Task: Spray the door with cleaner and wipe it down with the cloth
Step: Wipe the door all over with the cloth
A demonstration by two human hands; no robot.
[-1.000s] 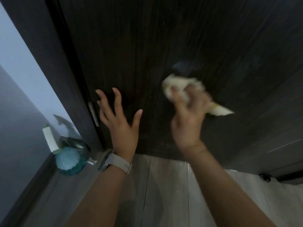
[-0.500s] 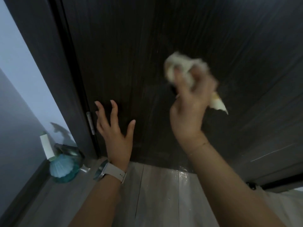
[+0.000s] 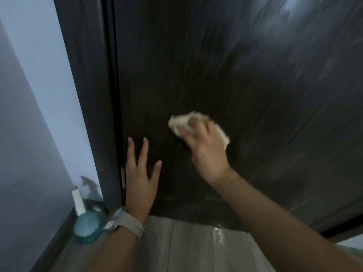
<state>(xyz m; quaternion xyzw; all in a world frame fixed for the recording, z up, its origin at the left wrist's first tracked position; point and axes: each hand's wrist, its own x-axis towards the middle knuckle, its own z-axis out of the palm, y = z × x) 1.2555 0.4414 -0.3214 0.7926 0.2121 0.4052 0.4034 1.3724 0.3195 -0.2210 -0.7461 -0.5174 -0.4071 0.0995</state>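
Observation:
The dark wood-grain door (image 3: 245, 79) fills most of the view, with wet streaks across its right part. My right hand (image 3: 204, 148) grips a crumpled cream cloth (image 3: 180, 122) and presses it against the lower door. My left hand (image 3: 140, 173), with a pale watch strap on the wrist, is spread with straight fingers at the door close to its hinge edge. The spray bottle (image 3: 86, 226), teal with a white trigger head, stands on the floor at the lower left beside the door frame.
A dark door frame (image 3: 88, 95) runs down the left, with a pale wall (image 3: 29, 114) beyond it. A metal hinge (image 3: 123, 177) shows at the frame's lower part. Grey plank floor (image 3: 186, 250) lies below the door, wet near the threshold.
My right hand has carried the cloth up the door and then leftward, nearer my left hand. My left hand stays spread by the hinge edge. My view has tilted upward.

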